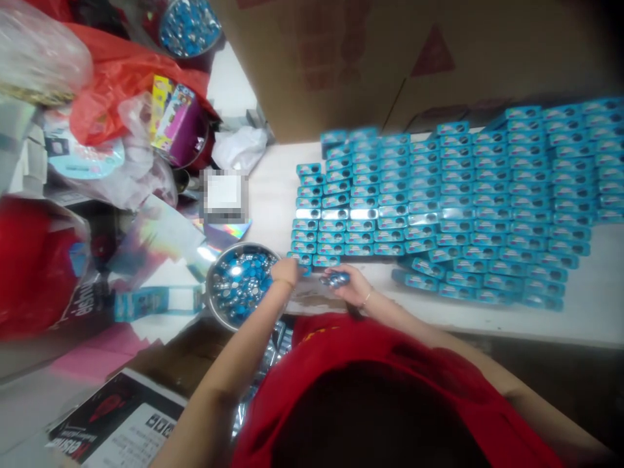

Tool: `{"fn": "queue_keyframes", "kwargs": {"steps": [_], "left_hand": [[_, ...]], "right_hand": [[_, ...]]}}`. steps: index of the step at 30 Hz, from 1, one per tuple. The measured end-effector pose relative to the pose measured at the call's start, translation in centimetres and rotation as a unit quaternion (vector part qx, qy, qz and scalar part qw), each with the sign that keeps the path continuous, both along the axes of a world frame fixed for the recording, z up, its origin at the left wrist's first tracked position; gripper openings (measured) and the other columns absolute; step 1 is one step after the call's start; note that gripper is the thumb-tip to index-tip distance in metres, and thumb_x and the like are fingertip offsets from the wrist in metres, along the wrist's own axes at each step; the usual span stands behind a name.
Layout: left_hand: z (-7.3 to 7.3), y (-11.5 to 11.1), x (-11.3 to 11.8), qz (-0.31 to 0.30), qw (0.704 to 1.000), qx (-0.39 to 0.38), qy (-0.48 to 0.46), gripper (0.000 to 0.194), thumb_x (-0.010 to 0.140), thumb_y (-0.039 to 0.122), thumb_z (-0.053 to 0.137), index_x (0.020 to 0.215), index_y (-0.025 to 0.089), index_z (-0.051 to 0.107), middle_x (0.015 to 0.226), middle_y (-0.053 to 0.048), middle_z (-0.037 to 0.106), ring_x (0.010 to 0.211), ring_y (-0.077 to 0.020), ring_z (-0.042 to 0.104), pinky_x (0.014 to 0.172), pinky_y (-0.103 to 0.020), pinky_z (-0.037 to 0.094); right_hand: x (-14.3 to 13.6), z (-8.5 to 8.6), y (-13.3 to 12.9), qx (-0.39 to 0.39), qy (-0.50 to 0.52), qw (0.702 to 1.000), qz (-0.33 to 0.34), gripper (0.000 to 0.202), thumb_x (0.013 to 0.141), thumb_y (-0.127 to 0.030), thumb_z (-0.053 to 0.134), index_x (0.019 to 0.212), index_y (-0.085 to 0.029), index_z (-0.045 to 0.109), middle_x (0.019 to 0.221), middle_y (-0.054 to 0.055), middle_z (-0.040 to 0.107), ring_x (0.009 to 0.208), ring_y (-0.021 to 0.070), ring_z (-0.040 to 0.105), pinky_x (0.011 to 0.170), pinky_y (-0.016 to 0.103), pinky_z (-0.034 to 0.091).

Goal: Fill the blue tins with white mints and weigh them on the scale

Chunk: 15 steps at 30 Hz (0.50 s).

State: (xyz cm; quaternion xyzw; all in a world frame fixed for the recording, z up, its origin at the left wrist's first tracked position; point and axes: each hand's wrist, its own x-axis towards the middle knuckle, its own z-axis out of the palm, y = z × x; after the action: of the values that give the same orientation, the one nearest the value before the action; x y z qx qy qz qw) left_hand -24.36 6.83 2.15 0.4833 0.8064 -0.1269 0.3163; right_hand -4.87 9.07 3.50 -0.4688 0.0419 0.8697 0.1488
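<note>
Small blue boxes (pixel 359 249) stand in rows on the white table, each with a dark oval on its face. My left hand (pixel 284 273) is closed, at the right rim of a round metal bowl (pixel 209 298) and beside the nearest boxes at the row's left end. What its fingers hold, if anything, is hidden by blur. Small blue and silver pieces (pixel 238 279), shiny like wrapped sweets, fill the bowl. To the right, my right hand (pixel 357 286) is closed around a few blue and silver pieces (pixel 336 279), just in front of the boxes.
A large cardboard carton (pixel 341 71) stands behind the boxes. At the back left is another bowl of blue pieces (pixel 190 27). Red and clear plastic bags (pixel 43 260) crowd the left side, with a purple-yellow box (pixel 173 123). A black-and-white carton (pixel 121 422) lies at lower left.
</note>
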Motion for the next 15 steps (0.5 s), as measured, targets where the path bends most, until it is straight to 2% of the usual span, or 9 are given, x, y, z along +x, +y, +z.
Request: {"fn": "queue_keyframes", "kwargs": {"steps": [4,7,9,12,13,15], "left_hand": [[1.3,-0.3,0.2,-0.023,0.999,0.038,-0.015,0.026,0.078,0.037,0.065,0.087,0.013,0.065,0.087,-0.017,0.066,0.092,-0.0305,0.063,0.082,-0.039,0.047],[3.3,-2.0,0.9,-0.074,0.988,0.109,-0.079,0.037,0.083,0.03,0.057,0.118,0.018,0.057,0.107,-0.011,0.062,0.098,-0.0221,0.061,0.088,-0.035,0.047],[4.4,-3.3,1.6,-0.124,0.959,0.187,-0.171,0.047,0.084,0.024,0.055,0.131,0.023,0.048,0.12,-0.009,0.056,0.106,-0.0187,0.056,0.094,-0.033,0.045],[4.9,-4.4,2.5,-0.145,0.906,0.278,-0.285,0.031,0.086,0.021,0.051,0.116,0.022,0.06,0.111,-0.007,0.059,0.104,-0.0168,0.056,0.092,-0.03,0.045],[4.7,-4.4,2.6,-0.134,0.903,0.287,-0.292,0.024,0.088,0.023,0.05,0.107,0.021,0.064,0.105,-0.006,0.061,0.1,-0.0161,0.057,0.09,-0.029,0.046],[4.0,-3.9,2.5,-0.094,0.921,0.277,-0.256,0.021,0.091,0.027,0.046,0.099,0.019,0.065,0.097,-0.006,0.063,0.093,-0.015,0.059,0.085,-0.027,0.047]], "right_hand": [[-0.1,0.1,0.4,0.002,0.005,1.0,-0.007,0.014,0.079,-0.017,0.05,0.078,-0.011,0.063,0.072,0.007,0.066,0.067,0.0148,0.063,0.052,0.022,0.047],[-0.1,0.4,0.6,0.008,0.009,1.0,-0.014,0.015,0.079,-0.017,0.049,0.078,-0.012,0.062,0.071,0.007,0.066,0.065,0.0145,0.063,0.051,0.022,0.048],[-0.2,0.5,0.5,0.012,0.012,1.0,-0.016,0.014,0.079,-0.016,0.048,0.077,-0.012,0.062,0.069,0.006,0.066,0.063,0.0134,0.062,0.051,0.021,0.048],[-0.6,0.4,0.3,0.021,0.017,1.0,-0.007,0.013,0.079,-0.015,0.048,0.076,-0.013,0.06,0.07,0.005,0.065,0.061,0.0127,0.061,0.052,0.022,0.049],[-0.7,0.3,0.3,0.027,0.016,1.0,-0.001,0.012,0.08,-0.016,0.049,0.075,-0.014,0.06,0.07,0.004,0.065,0.061,0.0128,0.062,0.053,0.022,0.049],[-0.9,-0.2,0.2,0.042,0.008,0.999,0.011,0.012,0.081,-0.02,0.051,0.073,-0.015,0.058,0.067,0.003,0.063,0.059,0.0126,0.062,0.052,0.022,0.049]]}}
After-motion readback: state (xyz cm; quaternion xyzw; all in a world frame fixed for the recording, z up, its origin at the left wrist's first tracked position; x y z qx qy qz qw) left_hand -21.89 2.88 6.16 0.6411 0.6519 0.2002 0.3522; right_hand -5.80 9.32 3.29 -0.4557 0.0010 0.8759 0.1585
